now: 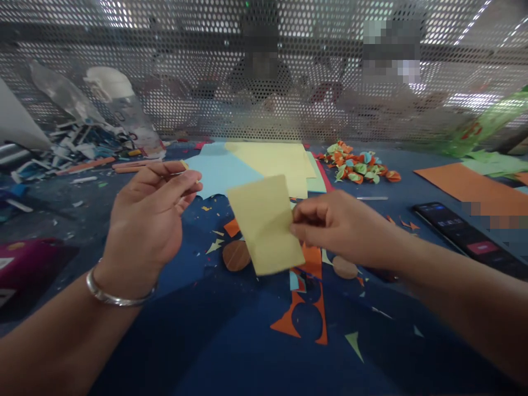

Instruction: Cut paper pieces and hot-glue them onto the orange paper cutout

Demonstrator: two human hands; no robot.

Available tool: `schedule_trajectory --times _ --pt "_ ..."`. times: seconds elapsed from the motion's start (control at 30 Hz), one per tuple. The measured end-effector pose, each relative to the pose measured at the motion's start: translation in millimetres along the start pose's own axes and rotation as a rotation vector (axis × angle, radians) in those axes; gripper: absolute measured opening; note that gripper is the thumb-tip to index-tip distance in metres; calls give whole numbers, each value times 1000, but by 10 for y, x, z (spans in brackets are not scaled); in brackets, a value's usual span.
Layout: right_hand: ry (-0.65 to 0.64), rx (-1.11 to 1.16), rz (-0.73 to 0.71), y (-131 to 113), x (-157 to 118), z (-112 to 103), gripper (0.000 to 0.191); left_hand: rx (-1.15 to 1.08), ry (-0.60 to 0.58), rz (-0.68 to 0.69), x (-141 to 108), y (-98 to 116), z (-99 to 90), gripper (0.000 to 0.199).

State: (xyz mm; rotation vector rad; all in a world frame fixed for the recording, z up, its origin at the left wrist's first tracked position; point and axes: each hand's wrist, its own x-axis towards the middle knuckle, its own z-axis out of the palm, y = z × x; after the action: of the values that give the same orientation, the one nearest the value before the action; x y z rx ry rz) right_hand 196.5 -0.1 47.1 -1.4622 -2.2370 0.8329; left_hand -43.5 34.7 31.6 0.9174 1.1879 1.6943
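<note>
My right hand (pixel 325 223) pinches the right edge of a rectangular piece of yellow paper (pixel 266 225), which is raised above the table and tilted a little. To its left, my left hand (pixel 154 206) is closed with thumb and fingers together. A sliver of yellow paper (pixel 184 164) shows at its fingertips; most of it is hidden. Below the held sheet lie a brown wooden disc (pixel 236 256) and orange paper offcuts (pixel 317 313) with round cut-outs. A second pale disc (pixel 345 268) lies under my right wrist.
Blue and yellow sheets (pixel 272 159) lie at the back, beside a pile of small coloured paper pieces (pixel 358 165). A phone (pixel 466 236) and an orange sheet (pixel 466 184) are on the right. A bottle (pixel 127 115) stands back left near sticks (pixel 82 137). Perforated metal panel (pixel 198 60) behind.
</note>
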Motion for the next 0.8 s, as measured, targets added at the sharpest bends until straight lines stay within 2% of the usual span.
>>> schedule_trajectory --times 0.1,0.2,0.3,0.37,0.47,0.5,0.63,0.7,0.8 --pt "-159 0 49 22 -84 101 20 9 25 22 -65 74 37 21" --pt "-183 -56 54 35 -120 188 22 24 -27 2 -72 44 16 27" --pt "-149 -63 58 34 -131 199 22 64 -184 -76 -63 -68 -32 30" --pt "-118 -46 81 53 -143 154 22 122 -306 -81 -89 -140 -52 27" --pt "-8 -108 111 159 -184 20 25 234 -460 -52 -176 -197 -58 23" --pt "66 -164 117 217 -205 -39 25 265 -487 -39 -205 -202 -58 22" --pt "296 -461 229 511 -315 -297 24 286 -484 -1 -252 -190 -63 23" --pt "295 -568 309 653 -372 -399 27 246 -448 4 -236 -181 -68 22" --pt "220 -599 358 832 -425 -478 32 189 -414 -1 -209 -182 -68 20"
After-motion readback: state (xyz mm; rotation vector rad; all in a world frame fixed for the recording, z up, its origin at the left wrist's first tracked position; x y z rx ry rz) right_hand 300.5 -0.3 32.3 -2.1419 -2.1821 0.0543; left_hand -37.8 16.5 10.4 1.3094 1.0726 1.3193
